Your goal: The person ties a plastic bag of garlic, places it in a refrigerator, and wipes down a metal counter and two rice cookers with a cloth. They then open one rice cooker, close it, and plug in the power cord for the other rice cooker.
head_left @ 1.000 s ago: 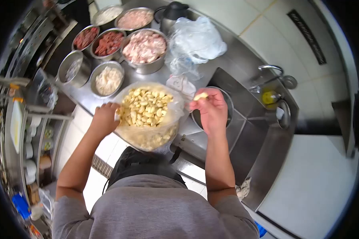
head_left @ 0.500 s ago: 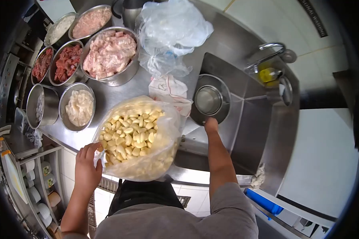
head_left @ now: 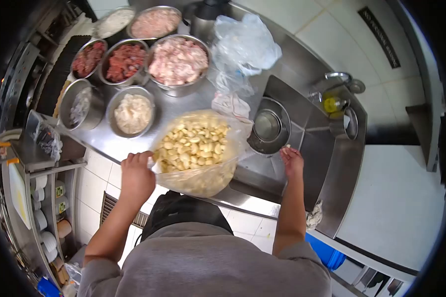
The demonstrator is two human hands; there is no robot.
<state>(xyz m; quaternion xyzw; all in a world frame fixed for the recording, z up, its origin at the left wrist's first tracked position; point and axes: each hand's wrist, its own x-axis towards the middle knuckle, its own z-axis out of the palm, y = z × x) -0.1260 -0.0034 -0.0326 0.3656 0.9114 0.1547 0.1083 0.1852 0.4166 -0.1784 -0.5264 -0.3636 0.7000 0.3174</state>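
Note:
A clear plastic bag [head_left: 210,184] full of peeled garlic cloves [head_left: 193,146] sits with its mouth wide at the front edge of the steel counter. My left hand [head_left: 138,174] grips the bag's rim on its left side. Over the sink, my right hand [head_left: 293,161] has its fingertips pinched on a small pale piece, too small to name for certain. Just left of that hand, a round metal pot [head_left: 286,123] stands in the sink with a smaller metal bowl [head_left: 267,124] inside it.
Steel bowls of pale meat [head_left: 178,60], red meat [head_left: 126,62] and whitish pieces [head_left: 133,114] crowd the counter's left. Crumpled plastic bags [head_left: 245,44] and a cloth [head_left: 231,105] lie behind the garlic. A tap [head_left: 338,76] and yellow bottle [head_left: 333,104] stand beyond the sink basin [head_left: 309,148].
My right hand has come away from the pot's rim to the right, its fingertips now pinched. My left hand stays on the bag. The whole view has shifted and turned.

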